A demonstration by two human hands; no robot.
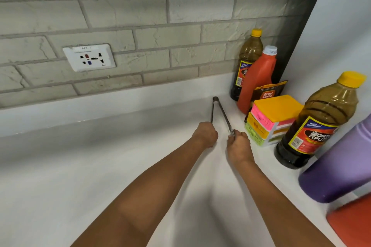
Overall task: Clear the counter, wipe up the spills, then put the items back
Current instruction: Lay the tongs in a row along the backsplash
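The metal tongs (pixel 218 114) lie on the white desk (pixel 100 156), hinge pointing away, each arm's tip grasped by one hand: left hand (pixel 205 134), right hand (pixel 239 142). The grip probably serves to set them back just left of the stacked containers (pixel 273 118) and bottles (pixel 319 120), which crowd the corner beside the right hand.

Two hands meet near the middle of the white counter (pixel 80 166). The left hand (pixel 205 134) and the right hand (pixel 239 144) each hold one arm of the metal tongs (pixel 219 113), which point to 12 o'clock. At 3 o'clock stand brown bottles (pixel 317 122), a red bottle (pixel 257 78) and a small colorful drawer box (pixel 271 120).
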